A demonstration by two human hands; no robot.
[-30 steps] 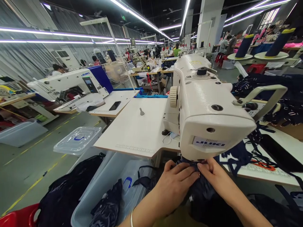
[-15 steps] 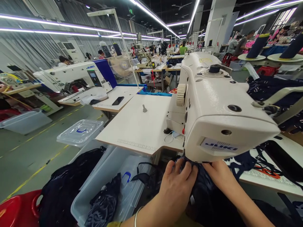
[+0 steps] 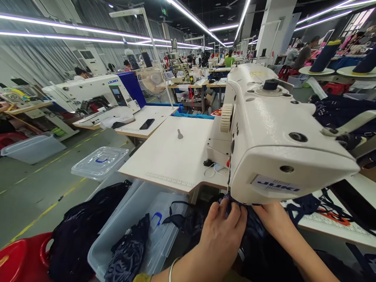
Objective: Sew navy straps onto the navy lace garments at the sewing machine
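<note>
A white JUKI sewing machine (image 3: 279,152) fills the right centre, its needle area partly behind its head. Below it, a dark navy garment (image 3: 258,239) is bunched and hangs down toward my lap. My left hand (image 3: 225,231), with a bangle at the wrist, presses its curled fingers onto the cloth just in front of the needle area. At the cloth's right side, my right hand (image 3: 273,221) grips it, its fingertips partly hidden under the machine head. The exact garment part under the needle cannot be made out.
On the left, a clear plastic bin (image 3: 117,235) holds navy lace pieces (image 3: 132,250). A dark garment pile (image 3: 85,223) and a red stool (image 3: 23,258) stand beside it. A grey metal piece (image 3: 179,134) lies on the white table (image 3: 164,156). Navy straps (image 3: 305,205) lie at right.
The view has shifted slightly, so the machine head looks a little larger and farther right. Both hands stay on the garment, with the left fingers moved only a little.
</note>
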